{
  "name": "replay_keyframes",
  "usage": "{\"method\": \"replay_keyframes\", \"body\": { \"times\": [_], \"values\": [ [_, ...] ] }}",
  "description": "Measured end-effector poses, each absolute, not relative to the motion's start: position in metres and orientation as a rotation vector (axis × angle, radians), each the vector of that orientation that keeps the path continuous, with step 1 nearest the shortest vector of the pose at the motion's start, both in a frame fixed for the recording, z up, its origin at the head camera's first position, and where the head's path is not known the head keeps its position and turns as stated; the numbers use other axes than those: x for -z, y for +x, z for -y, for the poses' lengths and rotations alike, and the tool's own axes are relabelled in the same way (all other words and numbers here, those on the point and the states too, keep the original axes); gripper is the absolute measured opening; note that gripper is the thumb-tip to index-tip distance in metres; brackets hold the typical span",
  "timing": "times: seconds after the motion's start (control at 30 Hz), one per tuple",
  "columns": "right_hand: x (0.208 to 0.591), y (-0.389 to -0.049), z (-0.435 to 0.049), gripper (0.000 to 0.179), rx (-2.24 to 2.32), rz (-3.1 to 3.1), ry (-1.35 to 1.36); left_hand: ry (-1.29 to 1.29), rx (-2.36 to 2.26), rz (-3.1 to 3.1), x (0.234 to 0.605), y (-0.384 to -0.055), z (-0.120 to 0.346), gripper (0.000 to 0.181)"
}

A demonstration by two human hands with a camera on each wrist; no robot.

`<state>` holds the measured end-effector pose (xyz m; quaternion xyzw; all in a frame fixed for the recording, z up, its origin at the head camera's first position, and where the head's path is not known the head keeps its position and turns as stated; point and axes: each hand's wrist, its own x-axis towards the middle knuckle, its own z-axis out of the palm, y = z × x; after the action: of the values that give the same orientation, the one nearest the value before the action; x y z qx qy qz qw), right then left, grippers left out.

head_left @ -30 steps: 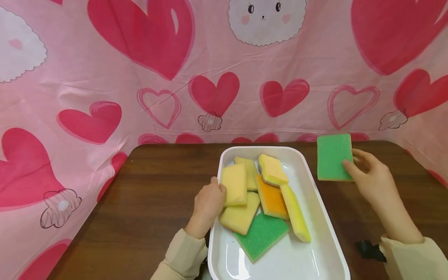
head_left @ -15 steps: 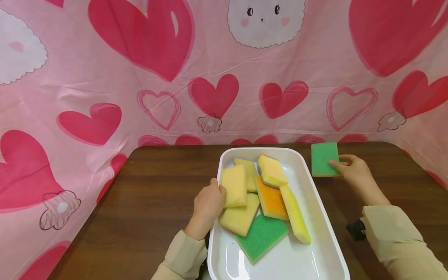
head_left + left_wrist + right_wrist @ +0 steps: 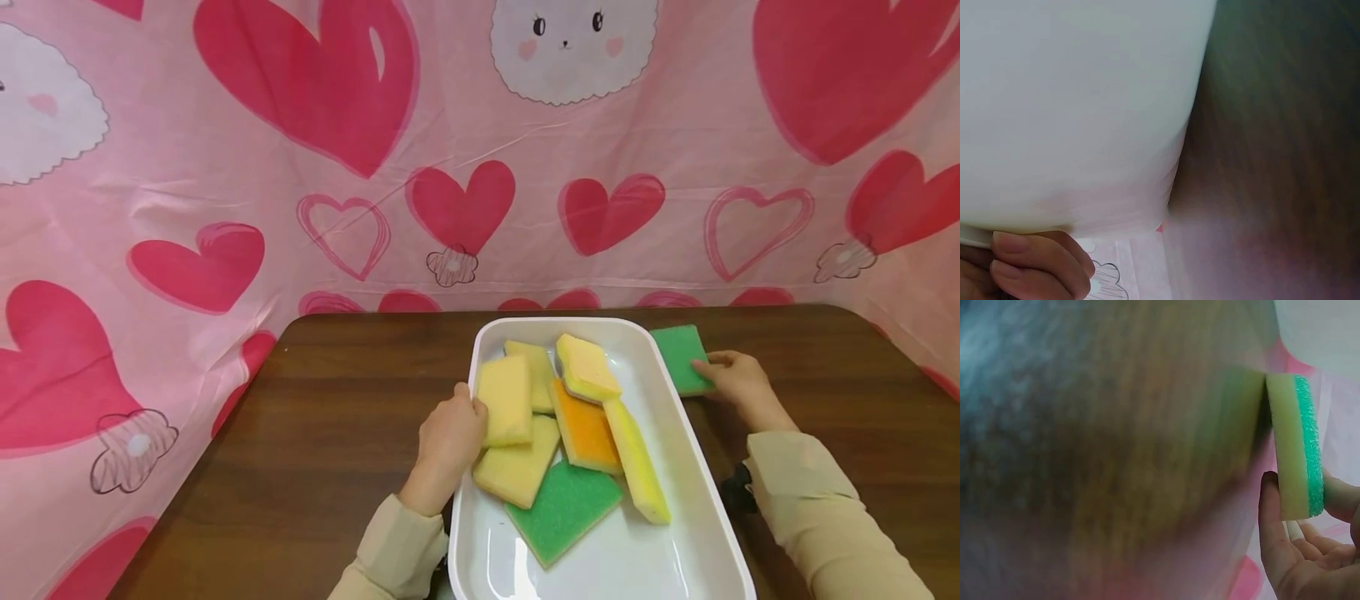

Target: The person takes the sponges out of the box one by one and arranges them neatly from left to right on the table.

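A green-topped sponge (image 3: 681, 358) is pinched between the thumb and fingers of my right hand (image 3: 742, 387), just outside the tray's far right side. The right wrist view shows that sponge (image 3: 1294, 447) edge-on, pale yellow under a green layer, close to the tabletop. My left hand (image 3: 452, 437) grips the left rim of the white tray (image 3: 708, 492); its curled fingers (image 3: 1041, 259) show under the rim in the left wrist view. Inside lie several pale yellow sponges (image 3: 504, 400), an orange-topped sponge (image 3: 587, 429), a bright yellow sponge (image 3: 637, 462) and another green-topped sponge (image 3: 566, 508).
The tray stands on a dark brown wooden table (image 3: 300, 467). Behind and beside the table hangs a pink cloth (image 3: 525, 133) printed with hearts. A dark band (image 3: 738, 487) is on the right wrist.
My right hand has moved left and down with the green-topped sponge, from raised at the right to low beside the tray. The left hand has stayed at the rim.
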<state>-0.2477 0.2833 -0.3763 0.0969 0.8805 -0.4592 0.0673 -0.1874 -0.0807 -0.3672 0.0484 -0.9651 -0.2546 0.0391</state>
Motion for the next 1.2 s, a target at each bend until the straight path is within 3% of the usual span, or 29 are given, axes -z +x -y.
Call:
{"method": "replay_keyframes", "body": {
  "times": [0.7, 1.2],
  "values": [
    [0.3759, -0.2436, -0.2771, 0.053, 1.007, -2.929, 0.5, 0.161, 0.778, 2.962, 0.368, -0.1883, 0.0797, 0.024],
    [0.3757, -0.2426, -0.2788, 0.047, 0.965, -2.992, 0.43, 0.162, 0.779, 2.973, 0.3663, -0.1891, 0.08, 0.025]
  ]
}}
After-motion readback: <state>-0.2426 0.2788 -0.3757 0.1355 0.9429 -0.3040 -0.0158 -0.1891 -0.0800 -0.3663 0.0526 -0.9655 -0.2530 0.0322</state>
